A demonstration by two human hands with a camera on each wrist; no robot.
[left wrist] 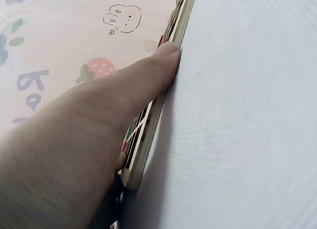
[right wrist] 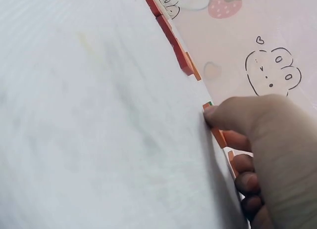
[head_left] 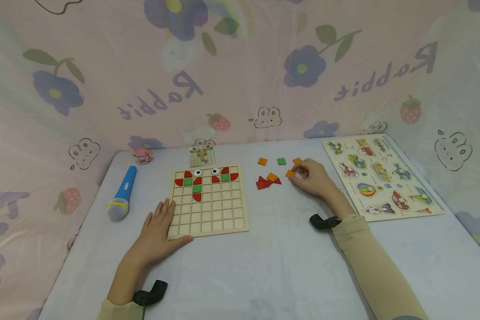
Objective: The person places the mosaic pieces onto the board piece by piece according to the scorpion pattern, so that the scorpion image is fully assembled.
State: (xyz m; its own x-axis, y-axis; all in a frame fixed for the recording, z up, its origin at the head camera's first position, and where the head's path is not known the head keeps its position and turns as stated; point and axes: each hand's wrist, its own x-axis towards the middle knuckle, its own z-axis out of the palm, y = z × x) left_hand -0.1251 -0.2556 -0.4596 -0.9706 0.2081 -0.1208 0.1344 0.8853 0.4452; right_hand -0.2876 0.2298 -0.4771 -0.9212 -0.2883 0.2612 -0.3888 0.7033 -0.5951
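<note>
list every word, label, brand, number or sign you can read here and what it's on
"Rabbit", mirrored, twice on the pink backdrop.
Cut-off purple letters at the backdrop's left: no whole word readable.
Picture board: any tiny print is too small to read.

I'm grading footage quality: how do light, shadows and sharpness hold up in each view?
Head: soft, fairly even light, no harsh glare, grid board legible; left wrist: soft shadow along the board's edge, faint ripples across the white cloth; right wrist: soft shadow beside the right hand, marks on the cloth blurred.
</note>
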